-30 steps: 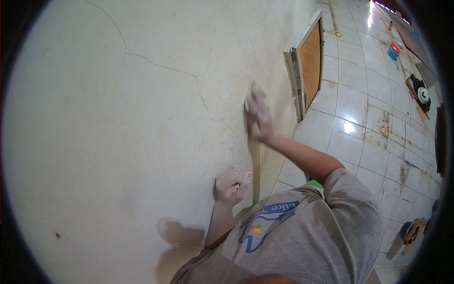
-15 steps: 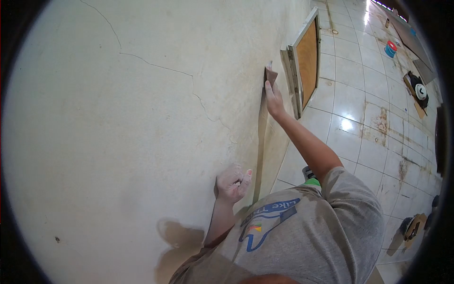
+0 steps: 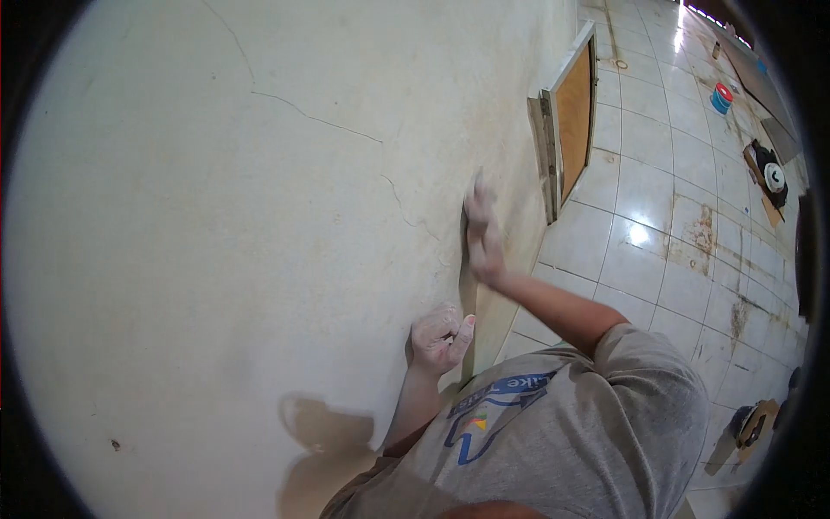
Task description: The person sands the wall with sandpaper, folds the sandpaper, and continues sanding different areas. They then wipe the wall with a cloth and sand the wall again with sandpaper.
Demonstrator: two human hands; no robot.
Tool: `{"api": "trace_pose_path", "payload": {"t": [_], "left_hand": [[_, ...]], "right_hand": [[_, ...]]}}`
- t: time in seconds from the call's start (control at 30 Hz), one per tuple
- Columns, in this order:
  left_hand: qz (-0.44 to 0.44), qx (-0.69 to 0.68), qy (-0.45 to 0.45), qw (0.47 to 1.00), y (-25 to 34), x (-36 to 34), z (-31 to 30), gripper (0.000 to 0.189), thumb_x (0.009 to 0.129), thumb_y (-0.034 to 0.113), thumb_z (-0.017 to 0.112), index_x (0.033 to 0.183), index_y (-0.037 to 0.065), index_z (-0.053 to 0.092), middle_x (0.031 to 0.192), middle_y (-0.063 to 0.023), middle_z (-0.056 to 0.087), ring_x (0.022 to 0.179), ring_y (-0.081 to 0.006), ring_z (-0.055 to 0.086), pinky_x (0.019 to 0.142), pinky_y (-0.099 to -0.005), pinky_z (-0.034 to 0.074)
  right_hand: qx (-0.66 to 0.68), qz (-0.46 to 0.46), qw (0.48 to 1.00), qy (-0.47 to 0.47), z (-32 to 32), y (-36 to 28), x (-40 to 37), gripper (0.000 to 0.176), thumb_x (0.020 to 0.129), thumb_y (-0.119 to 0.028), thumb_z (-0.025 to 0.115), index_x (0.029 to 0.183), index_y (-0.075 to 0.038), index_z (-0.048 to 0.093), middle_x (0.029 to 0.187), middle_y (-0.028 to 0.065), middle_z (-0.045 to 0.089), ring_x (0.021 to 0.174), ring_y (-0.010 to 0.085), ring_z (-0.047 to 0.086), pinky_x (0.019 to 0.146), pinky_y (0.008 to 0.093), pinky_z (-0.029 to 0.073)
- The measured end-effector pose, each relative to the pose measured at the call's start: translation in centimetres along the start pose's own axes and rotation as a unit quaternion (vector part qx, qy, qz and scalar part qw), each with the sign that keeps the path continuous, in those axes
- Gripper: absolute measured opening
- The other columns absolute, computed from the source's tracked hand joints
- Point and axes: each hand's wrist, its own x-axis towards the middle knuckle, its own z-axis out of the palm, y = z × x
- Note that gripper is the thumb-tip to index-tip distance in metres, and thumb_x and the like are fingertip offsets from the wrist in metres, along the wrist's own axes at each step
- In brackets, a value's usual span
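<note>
My right hand (image 3: 482, 229) lies against the pale plastered wall (image 3: 259, 225), slightly blurred and dusted white. The brown sandpaper it grips is hidden beneath the palm and fingers in this view. Lower down, my left hand (image 3: 439, 339) rests against the wall with its fingers curled in and the thumb bent toward them. White powder coats it, and nothing shows between its fingers. A thin crack (image 3: 316, 119) runs down the wall toward my right hand.
A framed brown panel (image 3: 571, 121) stands by the wall on the tiled floor (image 3: 644, 177). Farther off are a blue tin with a red lid (image 3: 722, 98) and a white round object (image 3: 774, 177) on dark material. Stains mark several tiles.
My right hand has moved down the wall, closer to my left hand, and the sandpaper is no longer visible. My left hand keeps its curled pose. The view has shifted slightly.
</note>
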Motion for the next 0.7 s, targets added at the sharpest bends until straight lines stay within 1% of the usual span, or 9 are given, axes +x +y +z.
{"api": "trace_pose_path", "payload": {"t": [0.2, 0.27, 0.3, 0.37, 0.43, 0.47, 0.5, 0.6, 0.7], "left_hand": [[-0.028, 0.058, -0.001, 0.998, 1.7, 0.9, 1.6, 0.029, 0.077, 0.001, 0.077, 0.067, 0.008, 0.05, 0.059, -0.0053, 0.044, 0.052, -0.0196, 0.04, 0.049, -0.0331, 0.03], [-0.058, -0.003, -0.068, 0.996, 2.9, 2.0, 2.7, 0.025, 0.071, 0.006, 0.078, 0.082, 0.009, 0.055, 0.075, -0.0055, 0.051, 0.064, -0.0177, 0.047, 0.057, -0.0314, 0.036], [-0.039, -0.044, -0.065, 0.996, 2.8, 2.7, 4.1, 0.026, 0.071, 0.007, 0.077, 0.085, 0.009, 0.056, 0.078, -0.0045, 0.051, 0.066, -0.0165, 0.046, 0.059, -0.0309, 0.036], [-0.023, -0.088, -0.061, 0.994, 2.3, 4.7, 7.2, 0.027, 0.072, 0.01, 0.074, 0.092, 0.009, 0.056, 0.085, -0.0041, 0.052, 0.072, -0.016, 0.047, 0.065, -0.0309, 0.039], [-0.009, -0.072, -0.07, 0.995, 0.3, 7.1, 10.8, 0.026, 0.077, 0.011, 0.071, 0.098, 0.007, 0.056, 0.089, -0.0051, 0.054, 0.076, -0.0163, 0.049, 0.071, -0.0303, 0.042], [0.005, -0.05, -0.079, 0.996, -0.7, 8.3, 13.2, 0.025, 0.079, 0.01, 0.07, 0.1, 0.007, 0.057, 0.09, -0.0054, 0.055, 0.077, -0.0158, 0.05, 0.073, -0.0294, 0.043], [-0.039, -0.062, -0.112, 0.991, -1.5, 9.0, 16.2, 0.024, 0.081, 0.009, 0.069, 0.103, 0.006, 0.058, 0.092, -0.0058, 0.056, 0.079, -0.0153, 0.052, 0.073, -0.0293, 0.044], [-0.183, -0.115, -0.223, 0.951, -3.6, 11.3, 25.4, 0.025, 0.087, 0.008, 0.066, 0.111, 0.004, 0.06, 0.099, -0.0076, 0.06, 0.089, -0.0151, 0.058, 0.076, -0.0301, 0.046], [-0.302, -0.269, -0.322, 0.856, -3.2, 14.4, 34.7, 0.034, 0.092, 0.01, 0.065, 0.124, 0.003, 0.059, 0.11, -0.0095, 0.063, 0.101, -0.0168, 0.062, 0.085, -0.0324, 0.05]], "right_hand": [[0.091, 0.342, 0.931, 0.085, -0.8, 1.7, 8.2, 0.052, 0.11, -0.026, 0.032, 0.153, 0.004, 0.035, 0.157, 0.0242, 0.038, 0.146, 0.03, 0.038, 0.119, 0.0325, 0.025], [-0.114, 0.253, 0.961, 0.009, 2.6, 11.0, -4.7, 0.056, 0.11, -0.035, 0.031, 0.149, 0.004, 0.042, 0.15, 0.0253, 0.047, 0.142, 0.0346, 0.044, 0.119, 0.0385, 0.029], [0.023, 0.343, 0.938, -0.04, -2.1, -1.7, -1.0, 0.057, 0.111, -0.035, 0.029, 0.154, 0.002, 0.035, 0.157, 0.021, 0.041, 0.148, 0.0328, 0.035, 0.123, 0.0389, 0.024], [0.061, 0.355, 0.912, -0.195, -8.0, -0.8, -6.6, 0.064, 0.108, -0.049, 0.034, 0.153, -0.003, 0.04, 0.155, 0.0181, 0.044, 0.146, 0.0286, 0.038, 0.121, 0.0394, 0.027], [0.086, 0.533, 0.807, -0.239, -16.4, 1.8, -11.1, 0.066, 0.106, -0.055, 0.04, 0.139, 0.0, 0.054, 0.119, 0.0116, 0.066, 0.111, 0.0219, 0.059, 0.099, 0.0383, 0.046], [0.1, 0.584, 0.792, -0.146, -21.6, -1.2, -9.9, 0.06, 0.107, -0.048, 0.045, 0.139, 0.001, 0.054, 0.122, 0.0108, 0.065, 0.11, 0.0205, 0.06, 0.094, 0.037, 0.049], [0.067, 0.497, 0.862, -0.074, -25.5, 3.4, -14.9, 0.051, 0.106, -0.041, 0.05, 0.137, 0.0, 0.056, 0.123, 0.0107, 0.065, 0.109, 0.0204, 0.062, 0.092, 0.0365, 0.051], [0.136, 0.552, 0.823, 0.009, -40.2, -1.8, -11.3, 0.048, 0.106, -0.025, 0.054, 0.145, 0.001, 0.047, 0.132, 0.0118, 0.06, 0.119, 0.021, 0.059, 0.1, 0.0399, 0.05], [0.202, 0.505, 0.837, 0.064, -48.2, -5.6, -5.9, 0.044, 0.103, -0.018, 0.059, 0.142, -0.001, 0.048, 0.126, 0.0104, 0.062, 0.115, 0.0226, 0.063, 0.093, 0.0423, 0.056]]}}
